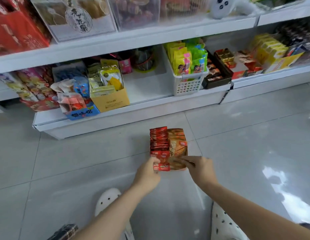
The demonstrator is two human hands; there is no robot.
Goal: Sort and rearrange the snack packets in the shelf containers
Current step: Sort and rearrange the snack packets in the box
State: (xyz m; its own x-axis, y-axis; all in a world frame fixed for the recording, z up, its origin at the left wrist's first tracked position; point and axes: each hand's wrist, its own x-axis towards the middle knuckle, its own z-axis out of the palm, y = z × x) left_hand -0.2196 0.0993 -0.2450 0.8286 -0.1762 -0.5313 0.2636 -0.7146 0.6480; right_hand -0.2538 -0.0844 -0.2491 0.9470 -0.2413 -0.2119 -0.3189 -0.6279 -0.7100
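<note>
Packets in 2 rows, red packets (158, 141) beside brown packets (178, 146), sit in a container on the floor tiles (81, 161), just beyond the fingers of both hands. Left hand (148, 172) curls its fingers around the nearest red packet (163, 166). Right hand (201, 168) reaches in with thumb and forefinger narrowed onto the nearest brown packet (176, 162). Farther beyond the fingertips stands the bottom shelf (147, 87), with a white basket (188, 84) and a yellow box (110, 101).

Large dark brush characters stand on a round label (79, 19) on the clear box (73, 19) on the upper shelf, and bold ones on a blue packet (82, 113) below; all blurred, none readable.
</note>
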